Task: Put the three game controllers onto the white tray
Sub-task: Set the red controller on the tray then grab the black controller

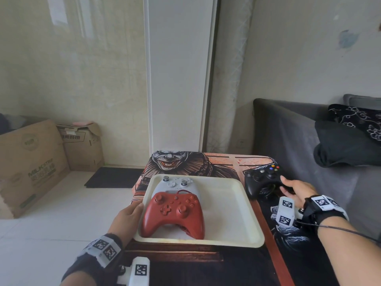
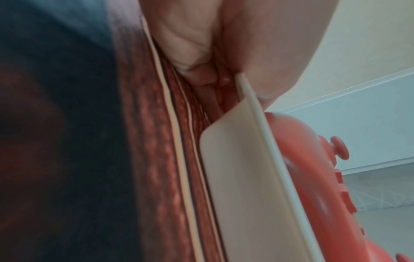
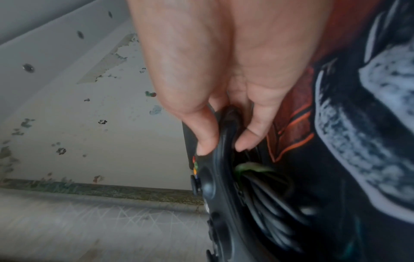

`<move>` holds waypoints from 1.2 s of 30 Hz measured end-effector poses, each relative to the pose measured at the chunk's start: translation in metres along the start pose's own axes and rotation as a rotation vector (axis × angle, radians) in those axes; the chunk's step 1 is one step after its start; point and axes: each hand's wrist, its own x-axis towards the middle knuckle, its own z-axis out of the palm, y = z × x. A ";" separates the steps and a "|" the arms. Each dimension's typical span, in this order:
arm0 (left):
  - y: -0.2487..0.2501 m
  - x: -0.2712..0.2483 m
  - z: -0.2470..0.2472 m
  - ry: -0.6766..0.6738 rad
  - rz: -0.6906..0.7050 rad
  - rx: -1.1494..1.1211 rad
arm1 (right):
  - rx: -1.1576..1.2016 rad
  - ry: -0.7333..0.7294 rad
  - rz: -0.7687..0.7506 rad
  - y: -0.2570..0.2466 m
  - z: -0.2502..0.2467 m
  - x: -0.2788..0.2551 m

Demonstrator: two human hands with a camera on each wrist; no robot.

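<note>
Nearest us, our left hand takes the near-left rim of the white tray — in the left wrist view the thumb lies over the rim and the fingers curl beneath it, so the hand grips the edge. Just right of that hand, the red controller lies on the tray, and beyond it the white controller, partly covered by the red one, also sits on the tray. Farther off, past the tray's right side, our right hand pinches the right grip of the black controller — thumb on top, fingers curled under. That controller is off the tray, over the printed mat, its coiled cable bunched underneath.
</note>
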 end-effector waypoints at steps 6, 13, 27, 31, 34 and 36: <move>-0.001 0.001 0.000 -0.003 -0.001 -0.002 | 0.098 -0.086 -0.215 -0.035 0.000 0.001; 0.000 0.001 0.000 -0.017 -0.012 0.005 | -0.169 -0.628 -0.153 -0.044 0.060 -0.057; -0.003 0.004 0.000 -0.018 -0.005 0.023 | -0.507 -0.676 0.081 0.017 0.103 -0.069; -0.004 0.004 0.000 -0.025 -0.001 0.015 | -0.552 -0.680 0.099 0.015 0.103 -0.071; -0.002 0.003 0.000 -0.014 0.005 0.006 | -0.577 -0.701 0.094 0.017 0.101 -0.072; -0.002 0.003 0.000 -0.018 0.003 0.002 | -0.598 -0.698 0.066 0.020 0.099 -0.071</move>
